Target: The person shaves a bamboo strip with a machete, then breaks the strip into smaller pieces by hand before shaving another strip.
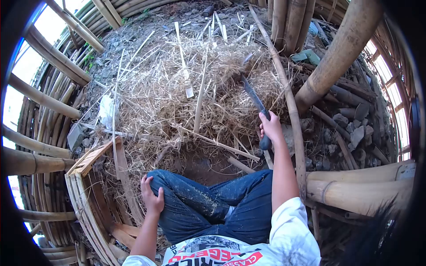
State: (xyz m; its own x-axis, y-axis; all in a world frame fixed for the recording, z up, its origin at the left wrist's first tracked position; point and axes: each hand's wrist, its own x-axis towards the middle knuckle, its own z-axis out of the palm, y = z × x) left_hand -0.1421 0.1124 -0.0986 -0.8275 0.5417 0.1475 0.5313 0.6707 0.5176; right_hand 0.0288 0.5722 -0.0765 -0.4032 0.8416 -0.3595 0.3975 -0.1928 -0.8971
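My right hand [271, 127] is wrapped round the dark handle of a machete [253, 94]. The blade points forward and to the left, its far end over a big heap of dry bamboo shavings [164, 97]. On my left knee rests my left hand [152, 193], fingers apart and holding nothing. A pale split bamboo strip [183, 62] lies on the heap, with a narrower strip [202, 88] beside it. My legs in blue jeans [186, 199] are folded in front of me, flecked with shavings.
Thick bamboo poles [341, 48] slant up at the right, and a long pole [284, 80] lies along the heap's right side. Rubble stones [359, 133] are piled beyond it. A wooden crate [82, 199] and a white plastic bag [108, 111] are at the left.
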